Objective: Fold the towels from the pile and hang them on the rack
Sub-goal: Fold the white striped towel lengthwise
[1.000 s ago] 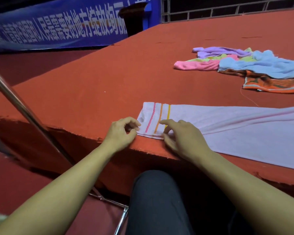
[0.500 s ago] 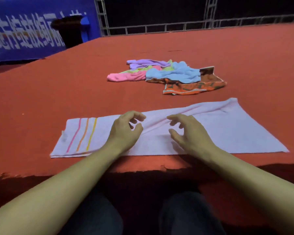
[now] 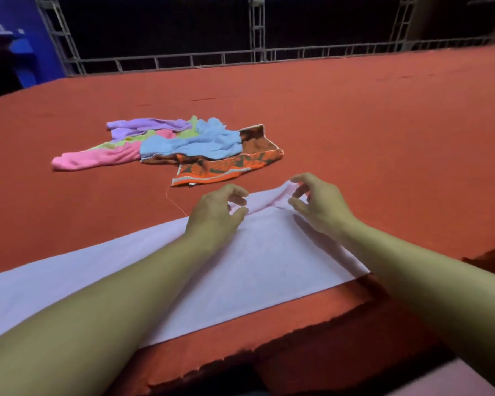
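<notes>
A pale pink towel (image 3: pixel 263 261) lies flat along the front edge of the red carpeted platform (image 3: pixel 369 132); its striped end runs out of view at the left. Both hands are at its right end. My left hand (image 3: pixel 216 214) has curled fingers and thumb pinching the towel's far edge. My right hand (image 3: pixel 319 202) pinches the far right corner, which is raised a little off the carpet. The pile of towels (image 3: pixel 195 144), purple, green, pink, blue and orange-brown, lies farther back to the left. No rack is in view.
A loose thread (image 3: pixel 173 200) lies on the carpet between the pile and the pink towel. The platform's torn front edge (image 3: pixel 269 350) runs just below the towel. A metal truss railing (image 3: pixel 255 57) borders the far side.
My view and both hands have shifted from the towel's striped left end, past its middle, to its right end. The far right corner is now lifted slightly between my fingers.
</notes>
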### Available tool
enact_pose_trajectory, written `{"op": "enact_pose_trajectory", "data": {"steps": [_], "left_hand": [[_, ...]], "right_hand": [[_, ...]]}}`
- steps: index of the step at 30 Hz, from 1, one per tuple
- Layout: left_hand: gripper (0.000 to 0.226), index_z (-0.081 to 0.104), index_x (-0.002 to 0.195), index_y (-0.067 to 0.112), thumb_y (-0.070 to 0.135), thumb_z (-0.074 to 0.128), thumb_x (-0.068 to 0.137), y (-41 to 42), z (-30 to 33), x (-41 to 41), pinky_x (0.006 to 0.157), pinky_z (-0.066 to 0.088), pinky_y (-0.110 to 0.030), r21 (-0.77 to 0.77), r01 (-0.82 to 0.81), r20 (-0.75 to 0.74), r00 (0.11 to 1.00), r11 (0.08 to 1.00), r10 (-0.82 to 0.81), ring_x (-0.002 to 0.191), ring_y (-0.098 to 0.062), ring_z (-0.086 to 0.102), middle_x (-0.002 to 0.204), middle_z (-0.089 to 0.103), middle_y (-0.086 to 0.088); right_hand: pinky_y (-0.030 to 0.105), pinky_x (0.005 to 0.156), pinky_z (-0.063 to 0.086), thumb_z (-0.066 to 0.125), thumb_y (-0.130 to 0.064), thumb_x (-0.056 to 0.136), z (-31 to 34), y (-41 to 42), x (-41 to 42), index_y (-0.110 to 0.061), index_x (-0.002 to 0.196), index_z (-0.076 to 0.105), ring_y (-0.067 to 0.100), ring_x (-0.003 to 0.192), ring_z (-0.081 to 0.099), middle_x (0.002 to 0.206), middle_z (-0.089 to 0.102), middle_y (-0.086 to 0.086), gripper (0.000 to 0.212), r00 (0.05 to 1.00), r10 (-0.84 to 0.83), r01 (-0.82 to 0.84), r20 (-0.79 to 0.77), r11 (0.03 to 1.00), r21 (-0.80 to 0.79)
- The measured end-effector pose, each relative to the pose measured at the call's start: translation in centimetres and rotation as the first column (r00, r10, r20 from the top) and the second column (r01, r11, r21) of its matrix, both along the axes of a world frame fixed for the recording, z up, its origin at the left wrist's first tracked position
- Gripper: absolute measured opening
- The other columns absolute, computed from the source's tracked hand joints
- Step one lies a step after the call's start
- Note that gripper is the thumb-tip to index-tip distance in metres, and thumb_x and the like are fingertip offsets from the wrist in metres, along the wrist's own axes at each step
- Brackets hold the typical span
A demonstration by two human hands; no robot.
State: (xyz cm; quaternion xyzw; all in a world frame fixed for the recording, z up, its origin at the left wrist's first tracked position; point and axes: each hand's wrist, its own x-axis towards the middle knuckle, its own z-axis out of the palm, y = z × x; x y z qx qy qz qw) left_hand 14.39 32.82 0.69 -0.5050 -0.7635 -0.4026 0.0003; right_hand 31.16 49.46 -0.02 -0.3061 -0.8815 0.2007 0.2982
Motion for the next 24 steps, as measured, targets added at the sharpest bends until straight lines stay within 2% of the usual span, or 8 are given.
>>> {"op": "enact_pose_trajectory", "data": {"steps": [2,5,8,12,16,19,22,24], "left_hand": [[0.028,0.058,0.098,0.042,0.022,0.073,0.083,1.0,-0.6,0.0,0.083,0.05,-0.032,-0.042,-0.01,-0.007,1.0,0.999,0.01,0.081,-0.008,0.058,0.088,0.066,0.026],[0.026,0.059,0.098,0.043,0.024,0.071,0.084,1.6,-1.4,0.0,0.084,0.05,-0.036,-0.054,-0.046,0.009,0.999,0.997,0.047,0.082,-0.011,0.058,0.09,0.066,0.028],[0.025,0.06,0.097,0.043,0.023,0.068,0.084,1.5,-1.9,0.2,0.083,0.051,-0.037,-0.052,-0.059,0.021,0.998,0.997,0.061,0.08,-0.01,0.058,0.089,0.065,0.03],[0.024,0.06,0.098,0.041,0.022,0.066,0.085,1.4,-2.0,0.6,0.082,0.051,-0.038,-0.049,-0.078,0.02,0.997,0.996,0.079,0.081,-0.011,0.058,0.089,0.065,0.03],[0.025,0.061,0.105,0.039,0.025,0.069,0.085,1.4,-1.2,1.6,0.087,0.048,-0.036,-0.04,-0.101,0.006,0.995,0.994,0.102,0.093,-0.011,0.053,0.092,0.058,0.031],[0.035,0.06,0.113,0.037,0.03,0.074,0.082,1.5,-0.5,3.2,0.092,0.042,-0.034,-0.057,-0.064,-0.1,0.993,0.996,0.058,0.106,-0.014,0.049,0.1,0.056,0.027],[0.036,0.06,0.116,0.036,0.035,0.073,0.082,2.0,-0.1,4.9,0.09,0.037,-0.034,-0.088,-0.012,-0.236,0.972,0.996,-0.01,0.104,-0.017,0.048,0.109,0.063,0.017],[0.033,0.06,0.114,0.035,0.035,0.072,0.083,2.2,0.0,5.9,0.088,0.036,-0.035,-0.084,0.011,-0.289,0.957,0.996,-0.035,0.101,-0.018,0.049,0.108,0.064,0.017]], "right_hand": [[0.036,0.081,0.047,0.066,-0.028,0.088,-0.4,0.8,-0.6,-0.032,0.129,0.052,0.014,0.095,0.05,0.098,0.063,-0.019,0.043,0.998,-0.005,0.005,0.059,1.0,0.014],[0.036,0.079,0.046,0.065,-0.031,0.089,-0.7,1.1,-1.4,-0.035,0.132,0.049,0.014,0.097,0.044,0.103,0.063,-0.021,0.046,0.986,0.069,-0.077,0.152,0.996,0.048],[0.04,0.081,0.048,0.062,-0.03,0.09,-1.0,1.3,-2.0,-0.036,0.134,0.048,0.017,0.101,0.046,0.106,0.067,-0.017,0.046,0.972,0.092,-0.11,0.218,0.991,0.073],[0.039,0.086,0.046,0.059,-0.022,0.091,-0.7,1.6,-2.6,-0.029,0.135,0.048,0.022,0.104,0.052,0.107,0.069,-0.007,0.046,0.981,0.09,-0.096,0.173,0.995,0.025],[0.03,0.077,0.04,0.058,-0.015,0.092,0.5,1.0,-1.9,-0.026,0.137,0.046,0.018,0.09,0.052,0.096,0.064,-0.015,0.048,0.992,0.109,-0.11,0.055,0.994,0.01],[0.029,0.076,0.038,0.059,-0.011,0.092,1.2,0.1,0.3,-0.026,0.135,0.049,0.015,0.082,0.05,0.093,0.062,-0.017,0.047,0.988,0.152,-0.152,-0.006,0.988,-0.024],[0.027,0.073,0.036,0.061,-0.008,0.091,1.8,-0.9,3.1,-0.026,0.133,0.052,0.004,0.078,0.049,0.093,0.065,-0.014,0.046,0.984,0.175,-0.175,-0.019,0.985,-0.01],[0.026,0.073,0.036,0.062,-0.007,0.09,2.1,-1.1,4.7,-0.025,0.132,0.054,0.004,0.077,0.049,0.092,0.065,-0.013,0.046,0.984,0.176,-0.176,-0.011,0.984,0.005]]}}
